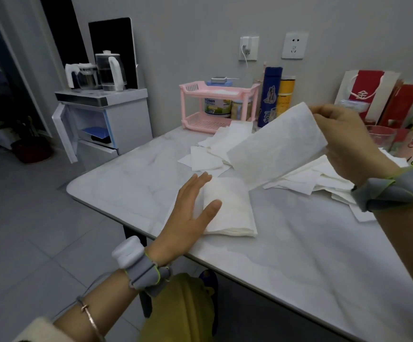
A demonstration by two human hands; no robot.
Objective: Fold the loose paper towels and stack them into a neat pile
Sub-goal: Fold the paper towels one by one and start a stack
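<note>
Our right hand [346,141] pinches one towel [275,146] by its top corner, thumb and fingers closed on the edge, w/ the sheet hanging in the air, tilted down toward the left. It looks already folded in half, long and narrow, but we can't tell how many layers. Our left hand [188,213] is flat and open, holding nothing, fingers resting on the left edge of the pile [230,208] on the table [299,255].

The pile sits just below the hanging sheet's low end: several folded towels, edges fairly square. So part of the job is done.

Beyond and under the right hand lie loose towels [306,176], unfolded and overlapping, approx a dozen or more, hard to count. More spread toward the pink rack [215,107].

Our guess: under halfway. Next, the held sheet needs a final fold or goes straight onto the pile.
</note>
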